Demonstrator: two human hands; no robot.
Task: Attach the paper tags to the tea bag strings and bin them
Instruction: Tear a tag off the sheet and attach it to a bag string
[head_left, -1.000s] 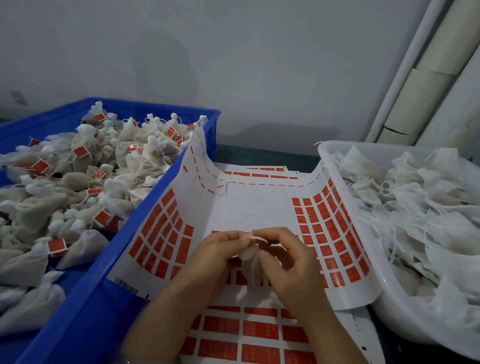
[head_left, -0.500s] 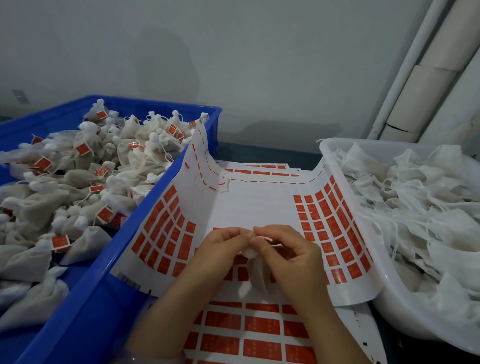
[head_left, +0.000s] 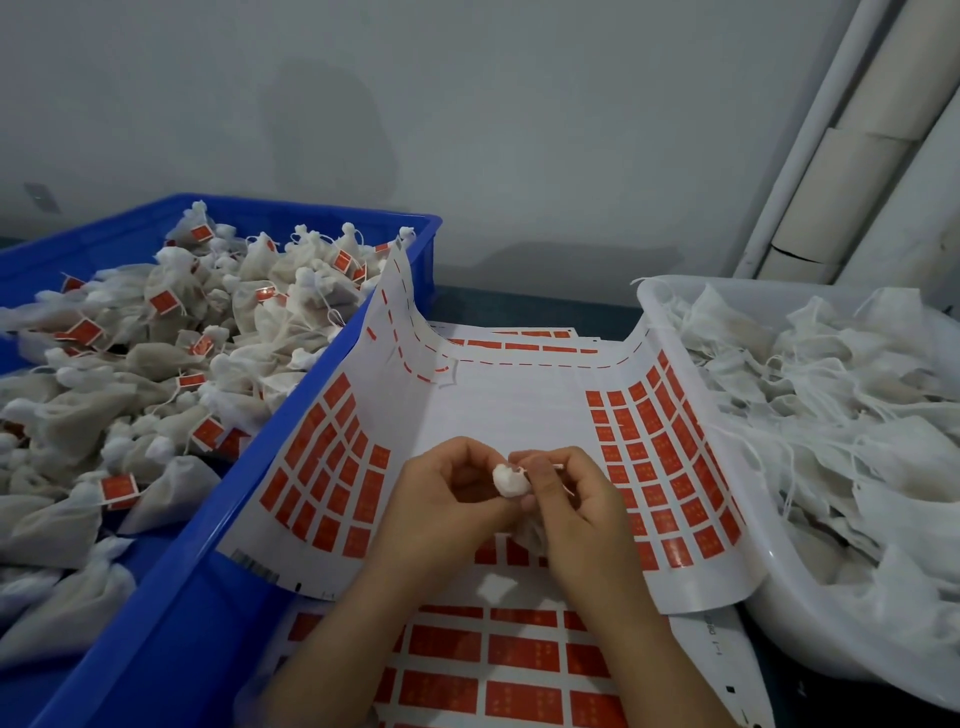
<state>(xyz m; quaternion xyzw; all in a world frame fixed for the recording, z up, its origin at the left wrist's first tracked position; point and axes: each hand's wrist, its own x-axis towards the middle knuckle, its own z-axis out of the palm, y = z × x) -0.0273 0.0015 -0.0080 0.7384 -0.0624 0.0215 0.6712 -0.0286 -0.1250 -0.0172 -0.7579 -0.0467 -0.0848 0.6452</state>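
Note:
Both hands meet over the middle of a white sheet of red sticker tags (head_left: 511, 410). My left hand (head_left: 447, 493) and my right hand (head_left: 569, 496) together hold one small white tea bag (head_left: 510, 479), whose bunched top shows between the fingertips. My right fingers pinch its thin string near the top. The bag's body hangs down behind my right hand, mostly hidden. The blue bin (head_left: 218, 545) on the left holds several tagged tea bags (head_left: 156, 364). The white tub (head_left: 795, 618) on the right holds untagged bags (head_left: 831, 415) with loose strings.
A second sheet of red tags (head_left: 493, 670) lies under my forearms. The top sheet curls up against both containers. A grey wall stands behind, with white pipes (head_left: 852, 130) at the right rear.
The bunched top of the tea bag has come into view between my fingertips. Both hands stay in nearly the same spot over the sheet.

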